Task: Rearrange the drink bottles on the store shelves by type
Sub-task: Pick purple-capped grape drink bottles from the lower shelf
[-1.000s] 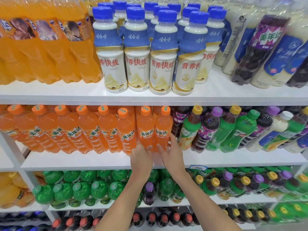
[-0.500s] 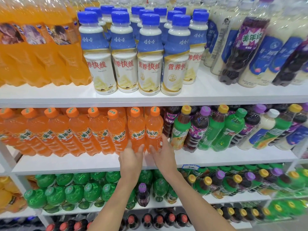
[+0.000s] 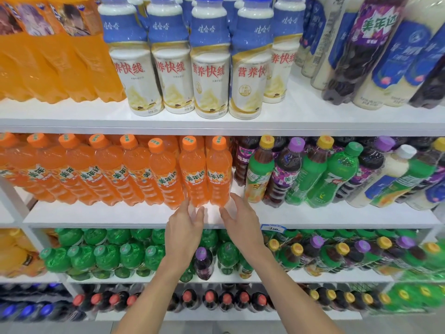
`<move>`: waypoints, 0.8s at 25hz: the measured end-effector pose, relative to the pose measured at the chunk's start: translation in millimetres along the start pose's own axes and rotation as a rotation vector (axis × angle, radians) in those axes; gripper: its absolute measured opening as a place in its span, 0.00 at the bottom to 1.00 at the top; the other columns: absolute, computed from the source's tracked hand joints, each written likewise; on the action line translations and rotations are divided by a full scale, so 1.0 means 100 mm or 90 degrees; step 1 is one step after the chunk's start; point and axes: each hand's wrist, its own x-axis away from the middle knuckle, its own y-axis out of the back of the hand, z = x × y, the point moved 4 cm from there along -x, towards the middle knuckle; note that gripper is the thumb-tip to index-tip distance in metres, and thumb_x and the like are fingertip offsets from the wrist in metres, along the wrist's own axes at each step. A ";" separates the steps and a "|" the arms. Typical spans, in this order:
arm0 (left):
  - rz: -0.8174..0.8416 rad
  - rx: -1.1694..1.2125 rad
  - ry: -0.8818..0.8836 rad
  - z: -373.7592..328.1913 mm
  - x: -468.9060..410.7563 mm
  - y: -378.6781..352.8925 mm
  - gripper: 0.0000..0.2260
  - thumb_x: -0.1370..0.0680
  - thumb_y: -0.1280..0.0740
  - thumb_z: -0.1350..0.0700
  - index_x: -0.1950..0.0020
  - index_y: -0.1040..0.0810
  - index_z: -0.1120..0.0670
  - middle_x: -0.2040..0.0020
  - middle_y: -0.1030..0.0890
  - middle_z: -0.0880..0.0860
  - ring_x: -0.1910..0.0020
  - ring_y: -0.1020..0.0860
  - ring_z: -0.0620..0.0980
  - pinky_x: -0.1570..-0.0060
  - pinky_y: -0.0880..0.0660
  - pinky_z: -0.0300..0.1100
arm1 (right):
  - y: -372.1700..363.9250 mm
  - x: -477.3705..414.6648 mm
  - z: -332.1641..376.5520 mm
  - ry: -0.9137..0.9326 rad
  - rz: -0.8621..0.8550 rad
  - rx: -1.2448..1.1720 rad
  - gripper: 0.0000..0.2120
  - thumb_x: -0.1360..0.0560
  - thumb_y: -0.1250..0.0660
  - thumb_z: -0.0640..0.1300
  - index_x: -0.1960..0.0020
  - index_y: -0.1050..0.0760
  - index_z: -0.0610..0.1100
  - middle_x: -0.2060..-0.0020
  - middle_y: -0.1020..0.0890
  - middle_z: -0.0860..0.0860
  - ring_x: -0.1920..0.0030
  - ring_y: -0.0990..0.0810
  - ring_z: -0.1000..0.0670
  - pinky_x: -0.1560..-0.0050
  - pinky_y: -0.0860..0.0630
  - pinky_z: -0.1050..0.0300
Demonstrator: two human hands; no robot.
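Note:
A row of orange soda bottles (image 3: 192, 172) stands on the middle shelf (image 3: 120, 215), ending at its right with two bottles side by side. My left hand (image 3: 184, 233) and my right hand (image 3: 242, 225) hover just below and in front of those two, fingers relaxed, holding nothing. Right of the orange row stand mixed bottles: a green tea bottle (image 3: 258, 174), a purple grape soda (image 3: 284, 174), green soda bottles (image 3: 333, 174). One purple-capped bottle (image 3: 203, 262) stands among green bottles (image 3: 108, 256) on the shelf below.
The top shelf holds large orange bottles (image 3: 60, 56), white milk drink bottles with blue caps (image 3: 209, 68) and mixed tall bottles (image 3: 375, 49) at right. Dark red-capped bottles (image 3: 216, 300) fill the bottom shelf. A price tag (image 3: 273, 229) hangs on the middle shelf edge.
Both hands have drawn back from the two rightmost orange bottles and now hang slightly apart in front of the shelf edge. The camera has come closer to the shelves.

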 end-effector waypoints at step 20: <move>0.136 -0.054 -0.049 0.80 1.17 0.37 0.25 0.16 0.35 0.49 0.22 0.30 0.59 0.26 0.25 0.57 0.35 0.20 0.59 0.30 0.27 0.52 | -0.15 1.44 -0.28 -0.097 0.030 0.121 0.30 0.16 0.37 0.57 0.19 0.37 0.45 0.22 0.31 0.49 0.22 0.33 0.48 0.24 0.33 0.49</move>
